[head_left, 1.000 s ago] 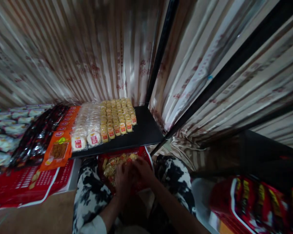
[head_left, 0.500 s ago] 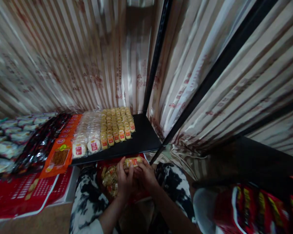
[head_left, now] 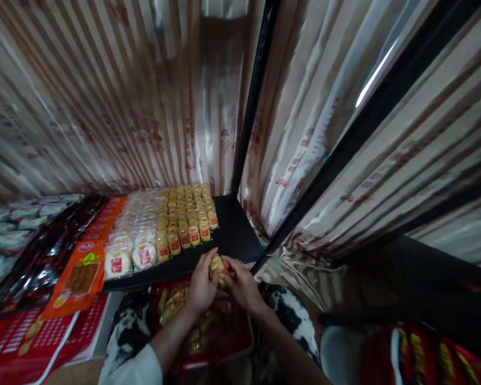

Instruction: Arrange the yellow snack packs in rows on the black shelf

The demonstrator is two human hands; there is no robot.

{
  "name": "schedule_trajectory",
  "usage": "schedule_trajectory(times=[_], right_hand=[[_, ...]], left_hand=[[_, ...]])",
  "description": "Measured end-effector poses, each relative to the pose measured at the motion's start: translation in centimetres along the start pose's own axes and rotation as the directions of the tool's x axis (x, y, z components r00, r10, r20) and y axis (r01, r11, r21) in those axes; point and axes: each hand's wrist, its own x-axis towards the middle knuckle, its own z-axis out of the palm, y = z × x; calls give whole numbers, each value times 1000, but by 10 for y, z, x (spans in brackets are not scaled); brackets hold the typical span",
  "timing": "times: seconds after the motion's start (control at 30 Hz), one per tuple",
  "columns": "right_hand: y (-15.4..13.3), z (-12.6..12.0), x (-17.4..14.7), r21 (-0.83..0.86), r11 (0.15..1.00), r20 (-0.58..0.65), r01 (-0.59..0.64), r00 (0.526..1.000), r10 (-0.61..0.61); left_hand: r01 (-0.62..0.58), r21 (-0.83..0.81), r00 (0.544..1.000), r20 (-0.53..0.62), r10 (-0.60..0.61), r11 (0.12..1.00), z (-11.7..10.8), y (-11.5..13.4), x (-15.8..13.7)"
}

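Between my two hands is a small yellow wrapped snack cake (head_left: 217, 264) with a red and white label, partly covered by the fingers. My left hand (head_left: 202, 283) grips it from the left, and my right hand (head_left: 240, 283) has its fingers closed on the other side. Both hands are just in front of the black shelf's (head_left: 234, 230) edge. Below them, between my knees, a red basket (head_left: 246, 342) holds several more of the yellow packs (head_left: 172, 306). On the shelf, similar yellow packs (head_left: 184, 214) stand in tight rows.
Left of the yellow rows lie round white packs (head_left: 145, 255), orange packets (head_left: 80, 275), dark shiny packets (head_left: 44, 262) and white packs (head_left: 14, 240). A black post (head_left: 250, 107) rises at the shelf corner. Red bags (head_left: 420, 353) sit at lower right. Striped plastic sheeting (head_left: 164, 107) hangs behind.
Both hands have moved up slightly toward the shelf edge, and the snack cake has turned from lying crosswise to pointing more away from me. More of the red basket shows.
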Motion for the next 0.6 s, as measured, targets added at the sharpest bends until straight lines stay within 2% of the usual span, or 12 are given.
schedule_trajectory(times=[0.1,0.23,0.3,0.47,0.6], right_hand=[[8,0,25,105,991,-43,-86,995,91],[20,3,67,179,975,-150,-132,976,160],[27,6,87,194,971,-179,-137,969,172],[40,16,121,193,972,-216,-134,961,175],[42,23,135,133,985,-214,-111,967,138]], left_hand=[[30,-35,995,-96,-34,999,7,8,17],[66,-20,970,-234,-69,998,17,17,32],[117,-7,968,-224,-116,993,23,19,38],[289,-73,950,-103,-296,954,36,14,55],[302,-106,949,-65,-309,948,42,5,68]])
